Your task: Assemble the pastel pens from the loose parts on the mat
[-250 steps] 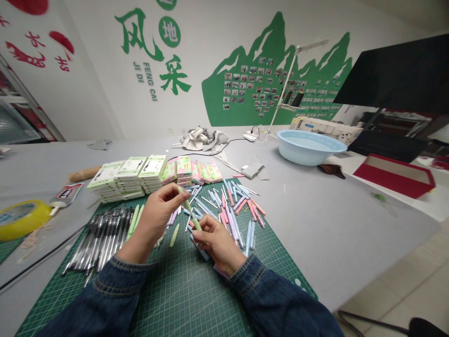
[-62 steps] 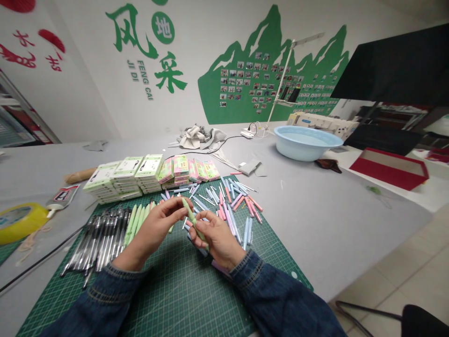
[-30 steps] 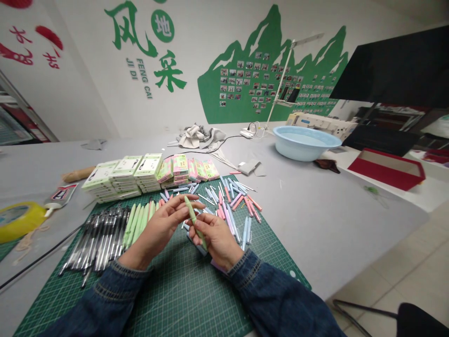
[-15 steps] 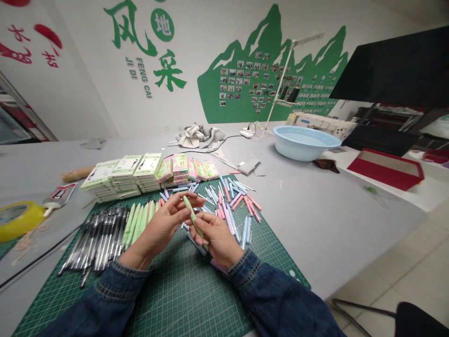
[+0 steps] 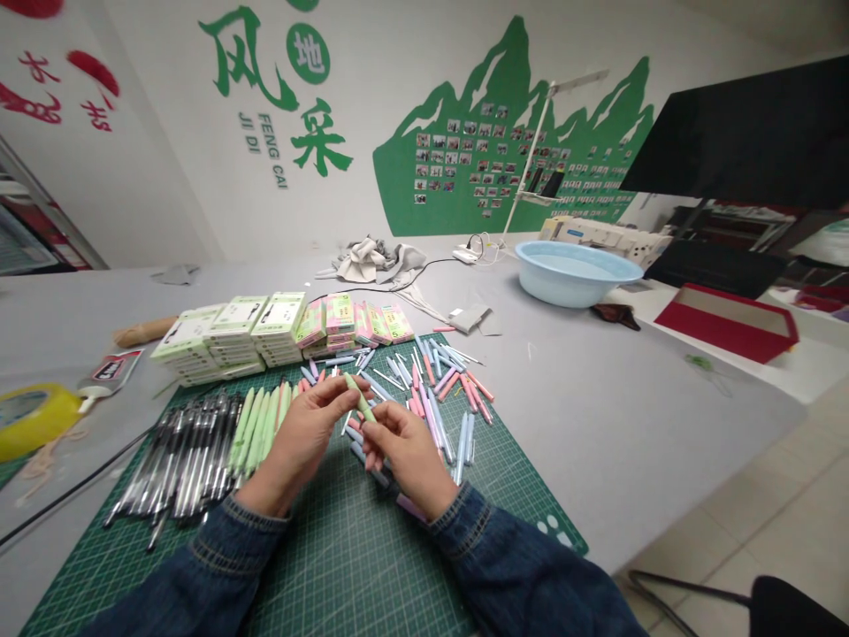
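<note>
My left hand [image 5: 302, 438] and my right hand [image 5: 404, 456] both hold a pale green pen [image 5: 359, 398] above a green cutting mat [image 5: 345, 566]. The left fingertips pinch its upper end, and the right fingers hold its lower part, hiding its tip. Blue and pink pen barrels [image 5: 438, 398] lie scattered beyond my right hand. Next to my left hand lies a row of pale green pens [image 5: 258, 433], with clear black-ink pens [image 5: 186, 460] further left. Stacked white-green boxes [image 5: 232, 332] and pink-green packets [image 5: 345, 323] stand past the mat's far edge.
The grey table also holds a yellow tape roll [image 5: 36, 420], a glue tube [image 5: 110, 367], a heap of cloth [image 5: 371, 261], and a pale blue basin [image 5: 570, 274]. A sewing machine [image 5: 600, 234] stands behind the basin, and a red box [image 5: 726, 323] sits to the right.
My hands have drawn closer together, and the pen now tilts further, its lower end more hidden in my right fingers. The view has shifted slightly.
</note>
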`<move>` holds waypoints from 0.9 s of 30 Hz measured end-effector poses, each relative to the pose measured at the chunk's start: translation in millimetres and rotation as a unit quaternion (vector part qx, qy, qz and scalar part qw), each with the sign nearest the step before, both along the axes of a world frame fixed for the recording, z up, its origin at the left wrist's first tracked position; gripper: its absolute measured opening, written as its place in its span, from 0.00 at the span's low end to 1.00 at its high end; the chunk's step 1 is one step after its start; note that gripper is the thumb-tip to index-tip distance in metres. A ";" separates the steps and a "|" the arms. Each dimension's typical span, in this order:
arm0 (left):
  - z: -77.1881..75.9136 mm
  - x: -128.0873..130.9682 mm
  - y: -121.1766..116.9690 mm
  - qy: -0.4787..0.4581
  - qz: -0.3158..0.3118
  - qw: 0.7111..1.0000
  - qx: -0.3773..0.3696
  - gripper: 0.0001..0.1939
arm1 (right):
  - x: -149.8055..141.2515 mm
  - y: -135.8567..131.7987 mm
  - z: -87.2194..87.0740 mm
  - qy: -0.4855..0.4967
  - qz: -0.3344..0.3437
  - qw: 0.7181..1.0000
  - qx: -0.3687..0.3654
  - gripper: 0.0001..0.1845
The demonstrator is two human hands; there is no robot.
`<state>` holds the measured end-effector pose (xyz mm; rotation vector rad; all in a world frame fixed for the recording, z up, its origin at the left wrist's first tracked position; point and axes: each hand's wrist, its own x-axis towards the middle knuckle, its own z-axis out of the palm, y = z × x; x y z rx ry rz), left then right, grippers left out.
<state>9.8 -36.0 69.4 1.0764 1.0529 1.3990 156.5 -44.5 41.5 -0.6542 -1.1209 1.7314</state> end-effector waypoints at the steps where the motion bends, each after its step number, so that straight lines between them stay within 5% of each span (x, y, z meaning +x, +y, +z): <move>1: 0.0 1.1 -0.4 -0.008 -0.003 1.000 0.000 0.10 | 0.5 0.3 -0.3 0.008 0.014 1.000 -0.009 0.13; 5: -0.2 3.3 -5.6 -0.107 -0.063 0.992 -0.014 0.11 | 5.2 -0.5 3.4 0.131 0.223 0.957 -0.128 0.16; 7: -3.2 1.9 -5.5 -0.148 -0.070 0.986 -0.033 0.12 | 6.7 -1.0 6.1 0.152 0.268 0.940 -0.149 0.17; 13: -16.8 -10.4 10.6 -0.228 0.073 0.969 -0.053 0.09 | 10.8 -0.1 14.6 0.118 0.119 0.985 -0.031 0.25; 27: -14.3 -6.2 5.8 -0.283 0.086 0.950 -0.095 0.04 | 9.7 -6.6 15.5 0.141 0.140 0.980 0.027 0.22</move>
